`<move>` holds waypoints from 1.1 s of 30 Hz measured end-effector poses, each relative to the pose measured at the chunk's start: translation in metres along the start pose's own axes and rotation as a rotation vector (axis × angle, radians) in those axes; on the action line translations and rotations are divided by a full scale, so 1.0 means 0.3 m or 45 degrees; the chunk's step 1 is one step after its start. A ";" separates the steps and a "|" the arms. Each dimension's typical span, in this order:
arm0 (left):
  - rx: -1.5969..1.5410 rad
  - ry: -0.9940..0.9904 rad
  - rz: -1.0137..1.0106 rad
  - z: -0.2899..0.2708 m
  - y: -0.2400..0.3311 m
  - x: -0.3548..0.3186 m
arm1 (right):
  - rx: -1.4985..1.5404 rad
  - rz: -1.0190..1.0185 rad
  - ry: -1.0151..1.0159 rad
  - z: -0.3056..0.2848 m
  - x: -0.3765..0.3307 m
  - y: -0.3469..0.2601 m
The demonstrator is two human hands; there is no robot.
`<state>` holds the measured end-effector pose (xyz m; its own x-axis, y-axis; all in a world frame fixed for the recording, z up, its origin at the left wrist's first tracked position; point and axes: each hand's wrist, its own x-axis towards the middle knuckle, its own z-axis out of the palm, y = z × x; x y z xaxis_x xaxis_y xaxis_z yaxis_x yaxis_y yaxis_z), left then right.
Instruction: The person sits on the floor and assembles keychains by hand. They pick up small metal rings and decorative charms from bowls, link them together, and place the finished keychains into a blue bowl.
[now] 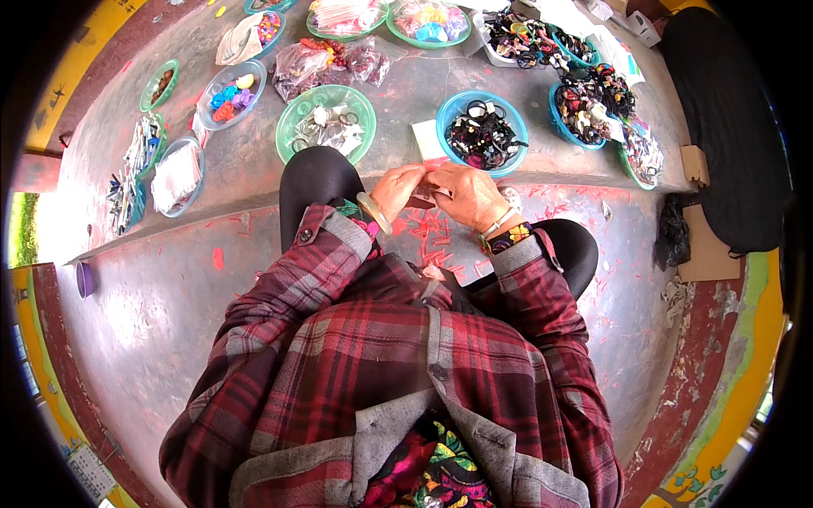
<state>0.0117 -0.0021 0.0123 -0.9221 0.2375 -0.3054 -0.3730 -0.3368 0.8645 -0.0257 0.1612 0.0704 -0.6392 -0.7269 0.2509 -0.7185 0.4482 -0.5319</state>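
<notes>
My left hand and my right hand meet between my knees, fingertips close together. Both are closed in a pinch around something small and reddish, mostly hidden by the fingers. Below them, many thin red strips lie scattered on the floor. Just beyond the fingers a white and pink card or packet rests against a blue basket of black hair ties. A green basket with clear bags and dark rings sits beyond my left knee.
Along the raised ledge stand several more baskets of colourful small items. At the right, a basket is heaped with hair ties. Plastic bags lie at the back. A purple cup is far left; a black bag and cardboard are right.
</notes>
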 end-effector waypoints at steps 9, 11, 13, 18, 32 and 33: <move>0.091 -0.062 0.061 -0.009 0.003 0.001 | -0.031 -0.086 0.016 0.026 -0.004 0.031; 0.124 -0.052 0.104 -0.011 -0.004 0.003 | -0.029 -0.067 0.008 0.027 -0.003 0.028; 0.166 -0.051 0.114 -0.013 -0.001 0.004 | -0.037 -0.017 -0.036 0.024 -0.005 0.027; 0.213 -0.065 0.119 -0.007 0.023 -0.005 | 0.014 -0.020 0.066 0.029 -0.004 0.027; 0.173 -0.104 -0.029 0.000 0.042 0.000 | 0.364 0.305 0.164 -0.001 0.007 0.023; 0.192 -0.095 -0.052 0.001 0.042 0.000 | 0.413 0.303 0.190 0.002 0.006 0.025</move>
<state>0.0069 -0.0063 0.0234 -0.8943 0.3168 -0.3160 -0.3854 -0.1865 0.9037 -0.0321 0.1630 0.0664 -0.8266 -0.5289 0.1924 -0.4382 0.3902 -0.8098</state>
